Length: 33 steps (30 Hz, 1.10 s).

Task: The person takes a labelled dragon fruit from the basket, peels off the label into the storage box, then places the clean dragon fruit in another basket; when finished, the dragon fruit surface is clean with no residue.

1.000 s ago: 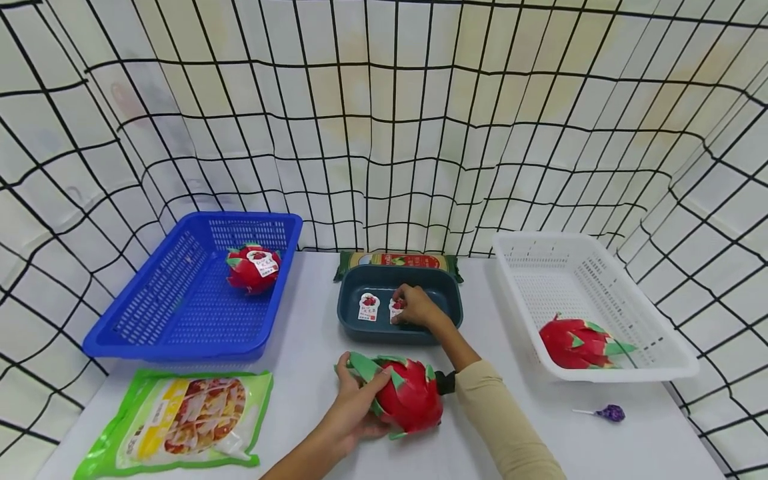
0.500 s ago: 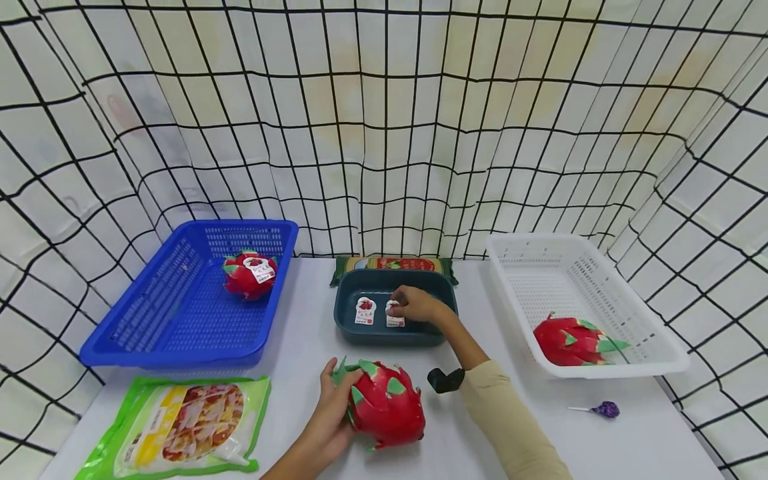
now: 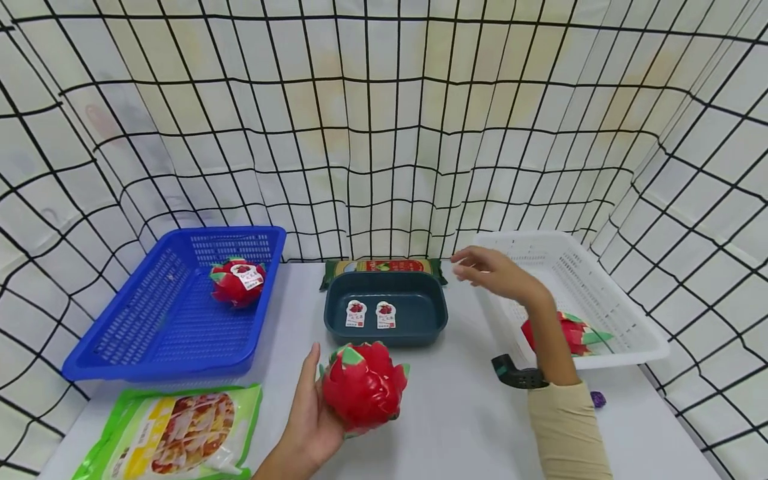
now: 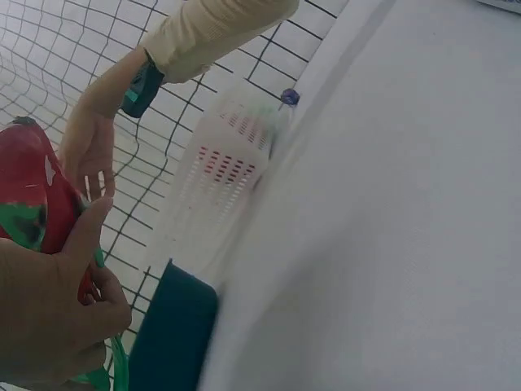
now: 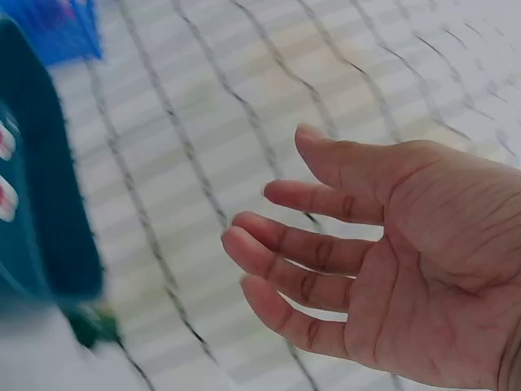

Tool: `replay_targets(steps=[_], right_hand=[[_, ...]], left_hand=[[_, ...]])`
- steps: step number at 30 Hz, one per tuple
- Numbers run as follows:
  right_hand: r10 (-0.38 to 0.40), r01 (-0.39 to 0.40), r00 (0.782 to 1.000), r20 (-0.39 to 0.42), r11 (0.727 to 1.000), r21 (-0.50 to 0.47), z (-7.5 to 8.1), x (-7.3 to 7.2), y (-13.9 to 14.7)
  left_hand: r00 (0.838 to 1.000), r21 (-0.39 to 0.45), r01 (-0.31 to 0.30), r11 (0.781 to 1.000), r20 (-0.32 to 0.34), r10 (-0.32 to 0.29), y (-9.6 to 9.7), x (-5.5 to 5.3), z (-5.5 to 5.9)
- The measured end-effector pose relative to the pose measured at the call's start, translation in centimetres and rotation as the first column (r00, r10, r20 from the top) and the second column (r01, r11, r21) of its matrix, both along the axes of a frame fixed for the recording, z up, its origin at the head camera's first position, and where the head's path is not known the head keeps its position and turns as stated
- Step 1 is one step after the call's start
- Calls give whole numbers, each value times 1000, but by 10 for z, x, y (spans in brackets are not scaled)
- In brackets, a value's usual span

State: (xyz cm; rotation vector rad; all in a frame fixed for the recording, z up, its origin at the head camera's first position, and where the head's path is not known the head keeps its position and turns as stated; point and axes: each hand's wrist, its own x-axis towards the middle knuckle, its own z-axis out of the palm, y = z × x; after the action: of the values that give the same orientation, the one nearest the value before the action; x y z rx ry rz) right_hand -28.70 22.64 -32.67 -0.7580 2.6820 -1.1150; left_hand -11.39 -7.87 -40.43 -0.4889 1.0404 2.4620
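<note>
Dragon fruit [image 3: 364, 388], red with green scale tips: I log it in the person's left hand [image 3: 312, 420], in front of a dark teal tray [image 3: 417, 303], near the middle of the worktop [image 3: 444, 427]. Left grip: holding the fruit, palm beneath and to one side; on the left wrist feed I see thumb and fingers bent against its skin. Right hand [image 3: 498, 270]: grip wide; on the right wrist feed I read thumb and four fingers set apart, slightly bent, palm bared to the camera. I place this hand beside the tray, raised, its forearm crossing in front of a white basket [image 3: 612, 300]. Strapped at that wrist is a black band [image 3: 519, 373], with a beige sleeve [image 3: 564, 427] below. Inside the tray I count two stickers, a left one [image 3: 356, 313] and a right one [image 3: 387, 315], side by side and apart. A green-ended packet [image 3: 384, 265] lies directly behind the tray. The blue basket [image 3: 174, 323] at left contains a labelled fruit [image 3: 237, 283]; the white one contains another fruit [image 3: 576, 333], partly hidden by the forearm. I also note a food bag [image 3: 186, 433] at front left and a purple sweet [image 3: 598, 399] beside the sleeve.
</note>
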Motion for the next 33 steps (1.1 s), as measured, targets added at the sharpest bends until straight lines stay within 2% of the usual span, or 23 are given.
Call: replay_targets(steps=[4, 6, 8, 9, 11, 15, 17, 18, 20, 23, 25, 29, 33], right_hand=[[-162, 160, 985, -52, 987, -27, 11, 12, 62], [-259, 258, 963, -75, 966, -30, 9, 16, 92], [-367, 366, 927, -79, 930, -29, 4, 20, 120], [-422, 421, 903, -80, 906, -32, -1, 21, 133], [-536, 535, 841, -75, 844, -29, -11, 24, 158], [-726, 729, 682, -85, 685, -5, -31, 31, 196], [-788, 795, 605, -113, 606, 25, -39, 34, 208], [-810, 818, 574, -116, 573, 48, -42, 36, 213], [-841, 849, 528, -117, 518, 104, -50, 38, 222], [-864, 856, 495, -93, 467, 222, -60, 42, 227], [-869, 848, 490, -72, 456, 270, -66, 44, 228], [-876, 856, 474, -84, 437, 275, -75, 46, 223], [-883, 875, 449, -137, 403, 268, -80, 45, 220]], left_hand=[[998, -11, 48, 999, -50, -48, 13, -2, 18], [993, -40, 68, 997, -99, -72, 21, -7, 26], [983, -69, 88, 994, -153, -98, 29, -13, 32], [977, -78, 100, 992, -182, -113, 34, -17, 35], [963, -89, 119, 989, -234, -137, 45, -28, 38], [952, -83, 140, 987, -263, -157, 76, -60, 42], [949, -80, 146, 986, -270, -162, 95, -79, 42], [947, -76, 146, 986, -279, -161, 105, -87, 42], [941, -63, 150, 987, -296, -162, 127, -105, 40], [939, -37, 154, 987, -305, -158, 161, -125, 37], [937, -35, 155, 987, -312, -158, 182, -137, 36], [932, -62, 134, 989, -331, -147, 219, -159, 32], [950, -39, 80, 996, -300, -88, 249, -179, 23]])
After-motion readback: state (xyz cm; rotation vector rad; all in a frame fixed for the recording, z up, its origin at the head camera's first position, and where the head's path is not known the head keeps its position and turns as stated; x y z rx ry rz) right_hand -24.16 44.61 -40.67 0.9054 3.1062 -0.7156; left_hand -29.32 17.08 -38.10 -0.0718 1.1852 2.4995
